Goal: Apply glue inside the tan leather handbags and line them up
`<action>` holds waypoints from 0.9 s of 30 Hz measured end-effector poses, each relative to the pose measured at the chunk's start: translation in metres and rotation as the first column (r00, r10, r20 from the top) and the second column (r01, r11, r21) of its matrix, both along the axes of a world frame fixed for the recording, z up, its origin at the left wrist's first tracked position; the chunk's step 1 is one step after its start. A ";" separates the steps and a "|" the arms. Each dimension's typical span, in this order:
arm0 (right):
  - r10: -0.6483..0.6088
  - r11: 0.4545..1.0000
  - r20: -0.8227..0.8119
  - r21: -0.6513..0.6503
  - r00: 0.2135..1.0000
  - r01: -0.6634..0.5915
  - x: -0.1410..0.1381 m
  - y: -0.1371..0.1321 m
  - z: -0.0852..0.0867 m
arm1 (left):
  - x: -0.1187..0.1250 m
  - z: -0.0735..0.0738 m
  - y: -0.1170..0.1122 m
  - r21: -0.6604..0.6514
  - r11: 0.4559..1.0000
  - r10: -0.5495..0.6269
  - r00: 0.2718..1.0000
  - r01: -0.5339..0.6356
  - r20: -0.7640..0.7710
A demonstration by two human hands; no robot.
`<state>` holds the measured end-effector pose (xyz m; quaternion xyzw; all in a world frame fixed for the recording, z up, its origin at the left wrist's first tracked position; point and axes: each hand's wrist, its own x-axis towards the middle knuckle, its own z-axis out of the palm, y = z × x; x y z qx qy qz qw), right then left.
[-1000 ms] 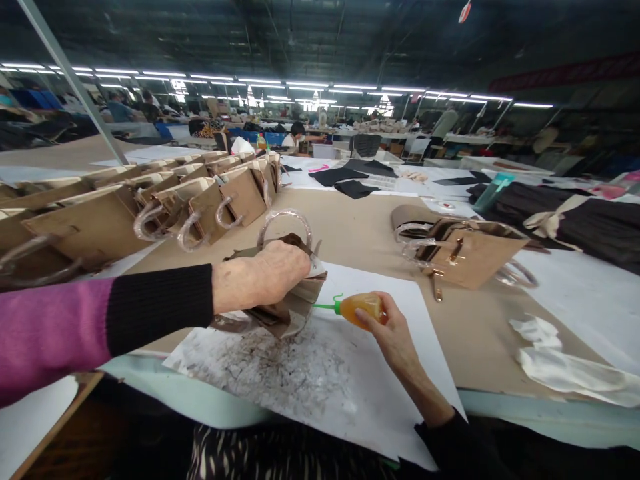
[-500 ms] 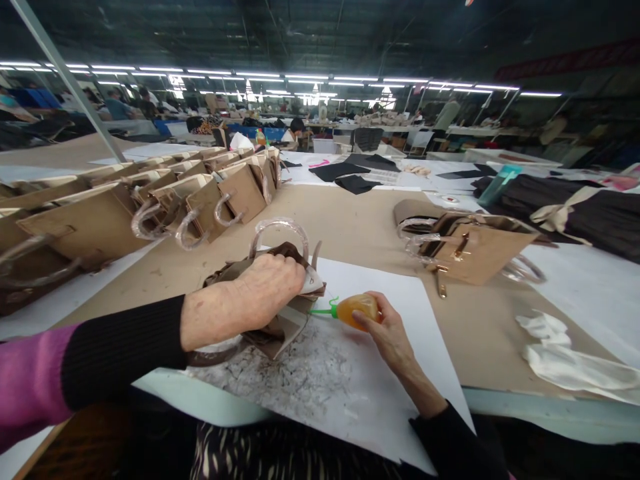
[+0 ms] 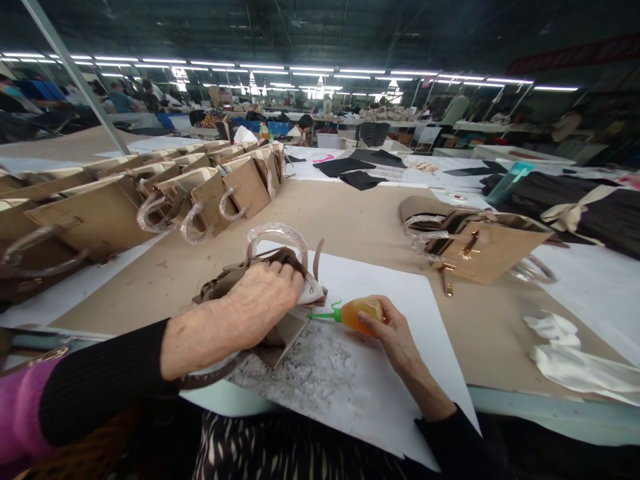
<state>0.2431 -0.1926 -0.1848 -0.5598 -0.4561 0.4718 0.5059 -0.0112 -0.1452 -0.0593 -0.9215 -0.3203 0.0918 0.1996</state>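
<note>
My left hand [image 3: 265, 293] is closed on the top edge of a brown handbag [image 3: 285, 337], which lies tilted on a stained white sheet [image 3: 330, 373]. The bag's plastic-wrapped handle [image 3: 277, 233] arches up behind my fingers, and a pale flap shows beside them. Much of the bag is hidden under my hand and wrist. In my right hand [image 3: 387, 320] is a squeeze bottle [image 3: 361, 315] of amber liquid, fingers wrapped round it. Its thin green nozzle points left, and the tip is at or very close to the bag's edge; contact cannot be made out.
Rows of tan handbags [image 3: 90, 207] stand along the left. More tan bag pieces [image 3: 500, 247] lie to the right, near a crumpled white cloth [image 3: 575, 360]. Black pieces [image 3: 345, 167] and a dark bundle [image 3: 590, 207] are farther back. People work in the background.
The camera view has shifted slightly. My left hand stays on the handbag, and the bottle in my right hand keeps its nozzle by the bag's edge, tilted a little differently.
</note>
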 end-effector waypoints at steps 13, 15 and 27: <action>0.052 0.996 -0.097 -0.064 0.994 -0.059 -0.002 -0.012 -0.012 | -0.001 0.003 -0.005 -0.031 0.999 0.009 1.000 -0.009 0.002; 0.055 0.995 -0.118 -0.072 0.991 -0.064 -0.004 -0.015 -0.012 | 0.000 0.003 -0.005 -0.025 1.000 0.015 1.000 -0.015 0.005; 0.064 0.987 -0.250 -0.125 0.966 -0.098 -0.018 -0.031 0.001 | 0.006 0.014 -0.009 -0.086 0.995 0.043 0.999 -0.041 0.020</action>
